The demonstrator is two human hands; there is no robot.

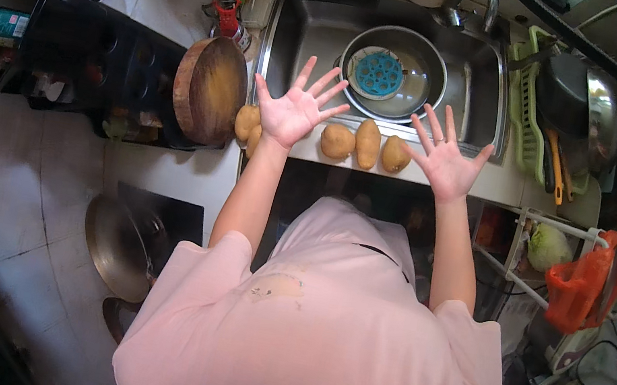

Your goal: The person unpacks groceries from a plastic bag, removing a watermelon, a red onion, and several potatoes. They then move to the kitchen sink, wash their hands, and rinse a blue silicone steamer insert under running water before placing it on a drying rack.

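Note:
My left hand (291,113) is raised palm up with its fingers spread, holding nothing, over the front edge of the steel sink (304,33). My right hand (450,158) is likewise spread and empty, near the sink's front right corner. Between the hands, a round potato (337,141), a long potato (367,144) and another potato (396,154) lie on the counter edge. More potatoes (246,123) lie left of my left hand, which partly hides them. In the sink stands a round metal basin (433,106) with water, a bowl and a blue perforated disc (378,74) inside.
A round wooden chopping board (212,92) leans against a black rack (93,52) at left. The faucet (490,5) rises behind the sink. At right are a green dish rack (526,119) with pans, and a red net bag (583,290) on a white rack. A wok (113,245) is lower left.

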